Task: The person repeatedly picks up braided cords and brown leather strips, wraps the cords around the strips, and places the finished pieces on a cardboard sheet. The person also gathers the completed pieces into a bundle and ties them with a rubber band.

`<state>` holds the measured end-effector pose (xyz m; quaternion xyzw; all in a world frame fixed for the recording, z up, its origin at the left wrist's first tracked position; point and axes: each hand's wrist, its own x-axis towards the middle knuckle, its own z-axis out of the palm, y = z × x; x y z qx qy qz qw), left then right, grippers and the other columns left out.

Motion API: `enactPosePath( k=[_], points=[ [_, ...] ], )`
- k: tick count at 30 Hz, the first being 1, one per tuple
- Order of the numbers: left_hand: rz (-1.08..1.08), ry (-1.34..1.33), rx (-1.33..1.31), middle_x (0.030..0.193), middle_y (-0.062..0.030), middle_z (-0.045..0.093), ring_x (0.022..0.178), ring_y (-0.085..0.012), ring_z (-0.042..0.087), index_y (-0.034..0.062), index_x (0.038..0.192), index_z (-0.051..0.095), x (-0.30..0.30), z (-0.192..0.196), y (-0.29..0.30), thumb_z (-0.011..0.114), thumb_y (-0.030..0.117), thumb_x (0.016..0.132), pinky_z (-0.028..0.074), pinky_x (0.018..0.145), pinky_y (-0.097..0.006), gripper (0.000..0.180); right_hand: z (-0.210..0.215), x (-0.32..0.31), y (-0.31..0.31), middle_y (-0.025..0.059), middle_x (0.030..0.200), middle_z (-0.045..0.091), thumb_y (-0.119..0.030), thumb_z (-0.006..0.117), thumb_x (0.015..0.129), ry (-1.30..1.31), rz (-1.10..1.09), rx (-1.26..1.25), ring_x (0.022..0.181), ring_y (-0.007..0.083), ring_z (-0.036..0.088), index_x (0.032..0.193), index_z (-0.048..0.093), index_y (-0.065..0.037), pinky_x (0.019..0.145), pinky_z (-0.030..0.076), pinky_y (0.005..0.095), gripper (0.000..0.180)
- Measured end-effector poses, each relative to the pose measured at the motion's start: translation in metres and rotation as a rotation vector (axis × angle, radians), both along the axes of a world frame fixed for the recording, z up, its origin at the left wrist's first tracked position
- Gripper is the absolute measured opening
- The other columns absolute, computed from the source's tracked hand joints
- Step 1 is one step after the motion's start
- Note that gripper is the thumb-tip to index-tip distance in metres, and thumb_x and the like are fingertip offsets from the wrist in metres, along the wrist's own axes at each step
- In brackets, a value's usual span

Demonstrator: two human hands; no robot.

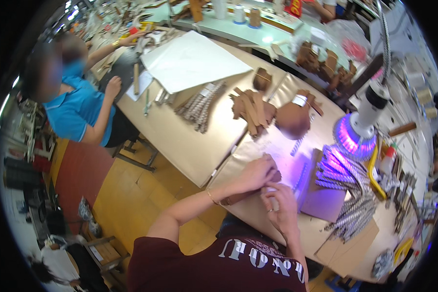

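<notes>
The left hand (259, 171) presses flat on a brown strip (238, 196) at the table's (190, 146) near edge, fingers spread over its far end. The right hand (279, 202) sits just at 5 o'clock from it, fingers curled narrow around something small and pale; what it holds cannot be told. The strip lies along the edge, partly under both hands.

Risks noted:
- The strip lies at the very edge. A slip of the left hand could tip it off to the floor at 7 o'clock.
- A lamp (356, 134) with a violet glow stands at 2 o'clock from the hands, close by. A sleeve or elbow swinging that way could likely knock it.
- A heap of patterned straps (350, 204) lies at 3 o'clock, hanging past the board beneath. A brush from the right forearm could drag some down.
- Brown pieces (252, 111) are stacked loosely at 12 o'clock, and a reach across might scatter them.

A person in blue (78, 107) works at 10 o'clock, well apart.
</notes>
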<state>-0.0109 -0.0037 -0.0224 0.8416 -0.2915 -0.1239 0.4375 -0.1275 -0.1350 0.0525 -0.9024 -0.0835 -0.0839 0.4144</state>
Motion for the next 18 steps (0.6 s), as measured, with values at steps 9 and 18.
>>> enactPosePath(
  k=[9,18],
  points=[
    [0.113,-0.174,0.074,0.106,-0.0131,0.060,0.092,-0.0334,0.062,0.0047,0.106,0.061,-0.012,0.012,0.000,0.061,0.013,0.091,0.052,0.079,-0.042,0.017,0.087,-0.050,-0.078,0.0208,0.098,0.071,-0.005,0.079,0.074,0.188,0.634,1.102,0.095,0.0332,0.070,0.078,0.065,-0.001,0.084,0.056,0.0427,0.015],
    [-0.212,0.163,-0.327,0.122,-0.0144,0.062,0.108,-0.0226,0.064,-0.0005,0.131,0.052,-0.059,0.121,-0.022,0.075,0.006,0.081,0.052,0.094,-0.035,0.056,0.125,-0.093,-0.098,0.0049,0.075,0.070,-0.007,0.080,0.071,0.117,-0.240,0.303,0.068,0.0184,0.066,0.078,0.069,-0.006,0.063,0.046,0.0312,0.013]
  ],
)
